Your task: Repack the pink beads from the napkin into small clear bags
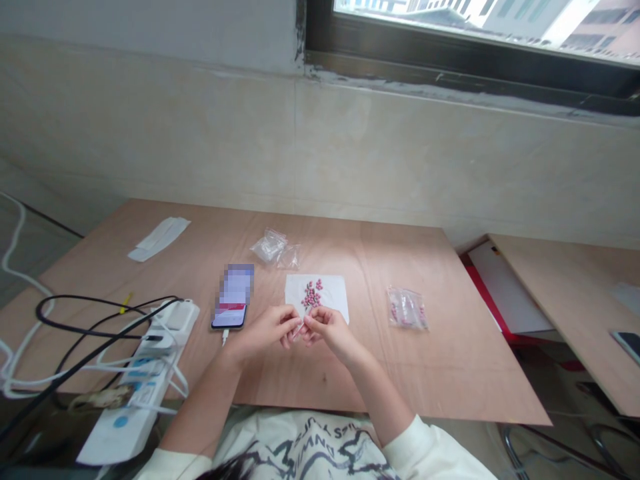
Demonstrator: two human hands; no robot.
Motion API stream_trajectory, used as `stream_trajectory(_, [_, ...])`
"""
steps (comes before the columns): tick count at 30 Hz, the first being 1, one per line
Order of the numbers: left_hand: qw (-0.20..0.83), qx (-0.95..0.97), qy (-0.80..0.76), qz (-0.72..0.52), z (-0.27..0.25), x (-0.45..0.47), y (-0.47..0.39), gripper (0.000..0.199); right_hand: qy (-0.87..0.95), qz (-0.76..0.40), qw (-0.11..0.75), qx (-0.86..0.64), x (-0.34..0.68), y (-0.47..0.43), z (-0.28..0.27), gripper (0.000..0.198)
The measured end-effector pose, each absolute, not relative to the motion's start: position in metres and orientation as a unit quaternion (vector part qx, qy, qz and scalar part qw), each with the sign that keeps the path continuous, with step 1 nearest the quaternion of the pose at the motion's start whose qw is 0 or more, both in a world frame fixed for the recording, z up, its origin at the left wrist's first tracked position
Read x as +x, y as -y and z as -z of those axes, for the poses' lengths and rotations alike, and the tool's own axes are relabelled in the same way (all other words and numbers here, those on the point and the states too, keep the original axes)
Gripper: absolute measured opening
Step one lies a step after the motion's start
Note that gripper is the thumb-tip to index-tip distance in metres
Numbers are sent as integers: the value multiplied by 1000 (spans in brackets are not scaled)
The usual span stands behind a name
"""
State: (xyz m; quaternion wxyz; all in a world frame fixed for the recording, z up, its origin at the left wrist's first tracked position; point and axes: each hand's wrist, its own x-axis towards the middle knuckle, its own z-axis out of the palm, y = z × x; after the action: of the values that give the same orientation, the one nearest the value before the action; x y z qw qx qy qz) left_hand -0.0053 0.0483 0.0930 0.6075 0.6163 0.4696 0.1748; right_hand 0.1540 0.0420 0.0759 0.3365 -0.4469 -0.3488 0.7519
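Head view shows left hand point(277, 325) and right hand point(329, 324) in pinched grip on something indistinct point(299, 329).

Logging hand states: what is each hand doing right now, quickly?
Left hand: closed in a pinch; anything held is too small to identify.
Right hand: also pinched closed, near the white rectangular paper sheet; contents unclear.

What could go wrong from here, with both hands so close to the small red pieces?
The red pieces lie loose on the white paper, so a bump from the left hand or right hand might scatter them. The left arm is close to the charging cable plugged into the phone; a sideways move might tug it.
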Motion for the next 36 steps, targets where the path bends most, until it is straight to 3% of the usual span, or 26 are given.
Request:
stream_trajectory(16, [587, 615, -483, -211, -89, -1, -44, 19, 385, -761, 323, -410, 152, -41, -84, 29])
stream_trajectory(30, [590, 658, -438, -164, -89, 4, -54, 22, 353, -765, 347, -412, 145, -44, -76, 39])
stream_trajectory(36, [657, 604, -419, -167, -95, 1, -49, 25, 352, -782, 350, -376, 152, -43, -77, 35])
